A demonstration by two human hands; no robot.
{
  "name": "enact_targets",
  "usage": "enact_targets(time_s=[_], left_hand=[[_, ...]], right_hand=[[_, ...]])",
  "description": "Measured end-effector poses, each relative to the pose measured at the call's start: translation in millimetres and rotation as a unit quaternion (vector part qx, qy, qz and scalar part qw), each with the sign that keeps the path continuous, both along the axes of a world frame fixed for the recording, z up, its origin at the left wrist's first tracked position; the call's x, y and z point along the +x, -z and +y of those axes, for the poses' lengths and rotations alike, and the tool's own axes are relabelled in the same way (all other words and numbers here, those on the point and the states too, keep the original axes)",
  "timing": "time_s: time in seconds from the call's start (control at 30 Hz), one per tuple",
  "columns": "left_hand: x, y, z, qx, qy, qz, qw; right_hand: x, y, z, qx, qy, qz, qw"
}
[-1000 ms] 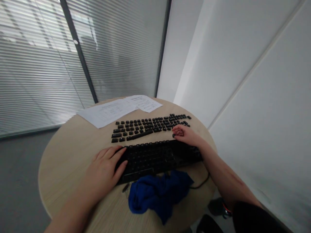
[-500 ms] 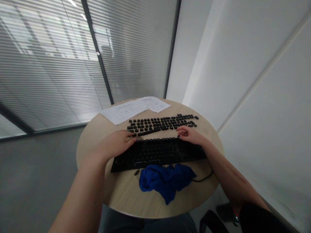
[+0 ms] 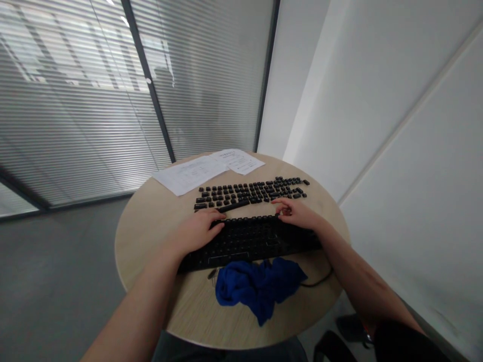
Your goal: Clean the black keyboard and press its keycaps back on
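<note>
A black keyboard (image 3: 245, 239) lies near the middle of the round table, most of its keycaps off and a row of caps along its far edge. My left hand (image 3: 202, 230) rests on its far left part, fingers stretched out and apart, holding nothing. At the far edge, right of centre, my right hand (image 3: 296, 213) has curled fingers with thumb and fingertips pinched together; what is between them is too small to make out. Loose black keycaps (image 3: 251, 190) lie in rows beyond the keyboard, with a long space bar (image 3: 234, 205) nearest to it.
In front of the keyboard lies a crumpled blue cloth (image 3: 258, 289), with a small wire tool (image 3: 212, 275) to its left. Printed papers (image 3: 196, 173) cover the table's far left. A black cable (image 3: 319, 281) curves at the right. A white wall (image 3: 407, 125) stands close on the right.
My left hand has moved slightly right along the keyboard's far edge, uncovering keycaps at the left. My right hand stays in nearly the same place, still pinched.
</note>
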State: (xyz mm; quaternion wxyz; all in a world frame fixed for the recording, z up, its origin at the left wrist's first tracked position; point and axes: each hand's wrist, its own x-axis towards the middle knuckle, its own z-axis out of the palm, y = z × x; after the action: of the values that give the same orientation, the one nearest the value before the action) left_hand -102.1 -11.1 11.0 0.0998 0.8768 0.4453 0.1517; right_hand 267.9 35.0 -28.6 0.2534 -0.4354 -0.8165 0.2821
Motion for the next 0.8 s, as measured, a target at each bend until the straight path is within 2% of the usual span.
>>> enact_targets(time_s=[0.2, 0.47, 0.57, 0.8], left_hand=[[7, 10.2, 0, 0.001, -0.004, 0.004, 1.000], [7, 14.0, 2, -0.020, -0.001, 0.004, 1.000], [6, 13.3, 4, -0.031, 0.001, 0.012, 0.999], [4, 13.7, 6, -0.059, -0.003, 0.020, 0.998]], right_hand=[[-8, -9.5, -8, 0.052, -0.004, -0.063, 0.997], [-4, -6.3, -4, -0.008, 0.016, -0.025, 1.000], [-3, -7.2, -4, -0.008, 0.017, -0.038, 0.999], [-13, -19.0, -16, 0.069, 0.018, -0.153, 0.986]])
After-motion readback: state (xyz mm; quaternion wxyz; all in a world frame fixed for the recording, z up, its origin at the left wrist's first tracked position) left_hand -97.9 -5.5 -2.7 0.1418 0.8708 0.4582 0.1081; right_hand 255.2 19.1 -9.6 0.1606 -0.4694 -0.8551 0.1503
